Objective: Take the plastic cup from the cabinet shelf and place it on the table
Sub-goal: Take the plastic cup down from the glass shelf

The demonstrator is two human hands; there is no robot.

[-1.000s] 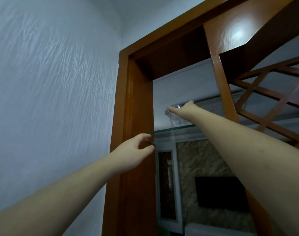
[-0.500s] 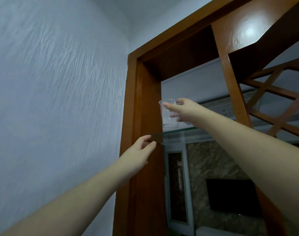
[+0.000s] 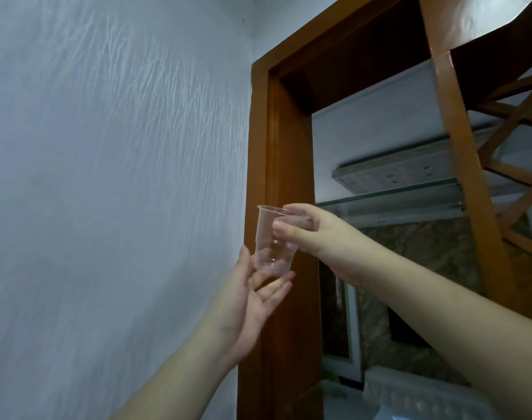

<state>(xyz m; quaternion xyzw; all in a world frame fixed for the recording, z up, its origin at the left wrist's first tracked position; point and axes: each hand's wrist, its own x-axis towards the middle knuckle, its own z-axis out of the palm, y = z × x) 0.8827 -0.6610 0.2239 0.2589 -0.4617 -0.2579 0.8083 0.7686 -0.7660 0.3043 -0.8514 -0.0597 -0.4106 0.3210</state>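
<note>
A clear plastic cup (image 3: 267, 250) hangs upright in the air, left of the glass cabinet shelf (image 3: 392, 197) and in front of the wooden frame. My right hand (image 3: 313, 237) pinches it near the rim, thumb on the near side and fingers over the top edge. My left hand (image 3: 249, 298) is just below the cup, palm up with fingers spread, its fingertips at the cup's base. The table is not in view.
The brown wooden cabinet frame (image 3: 286, 165) rises right behind the cup. A textured white wall (image 3: 113, 177) fills the left. A lattice panel (image 3: 513, 165) stands at the right. Through the cabinet shows a room with a dark screen (image 3: 410, 328).
My right hand has lifted the cup off the glass shelf and carried it left and down, out of the cabinet. My left hand has left the shelf edge and turned palm up under the cup.
</note>
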